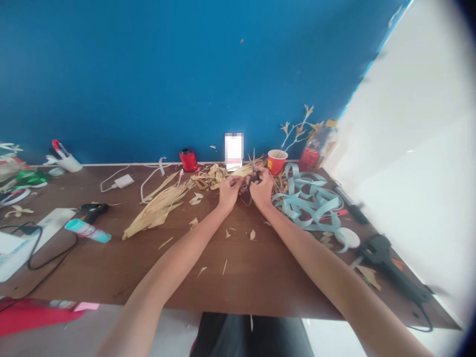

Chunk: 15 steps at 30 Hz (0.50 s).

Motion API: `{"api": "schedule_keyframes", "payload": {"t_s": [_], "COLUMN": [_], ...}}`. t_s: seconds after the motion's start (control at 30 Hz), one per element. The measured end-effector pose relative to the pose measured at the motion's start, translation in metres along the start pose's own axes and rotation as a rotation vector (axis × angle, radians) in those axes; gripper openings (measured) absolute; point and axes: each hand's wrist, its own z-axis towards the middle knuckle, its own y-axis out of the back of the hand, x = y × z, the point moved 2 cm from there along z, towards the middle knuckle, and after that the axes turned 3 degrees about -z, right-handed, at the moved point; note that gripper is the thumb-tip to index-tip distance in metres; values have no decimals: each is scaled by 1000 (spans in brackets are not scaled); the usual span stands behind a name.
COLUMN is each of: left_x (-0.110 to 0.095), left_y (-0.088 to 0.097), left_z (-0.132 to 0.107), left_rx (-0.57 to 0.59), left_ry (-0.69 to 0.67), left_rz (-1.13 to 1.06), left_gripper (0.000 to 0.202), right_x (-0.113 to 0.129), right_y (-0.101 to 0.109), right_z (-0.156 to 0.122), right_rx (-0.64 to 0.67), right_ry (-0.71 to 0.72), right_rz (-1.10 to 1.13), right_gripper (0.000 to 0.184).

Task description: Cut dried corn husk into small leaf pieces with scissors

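Two hands (228, 191) sit close together near dried leaves (212, 177), the right (262, 188) holding scissors (254, 175).

The surface was a brown wooden table (167, 282). Along its far edge stood a white pen holder (70, 163), a red can (188, 160) and a red paper cup (275, 166). A bundle of dried husks (155, 211) lay left of the middle. Tangled blue ribbon (319, 214) lay toward the right edge, and a black glue gun (394, 270) rested near the right front corner.
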Motion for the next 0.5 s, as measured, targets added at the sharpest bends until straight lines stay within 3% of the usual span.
{"api": "schedule_keyframes", "payload": {"t_s": [0.5], "left_x": [2], "left_y": [-3], "left_z": [0], "left_rx": [70], "left_ry": [-21], "left_rz": [39], "left_gripper": [27], "right_x": [-1], "right_y": [3], "right_z": [0], "right_rx": [-39], "right_ry": [1], "right_rz": [-40], "right_gripper": [35]}}
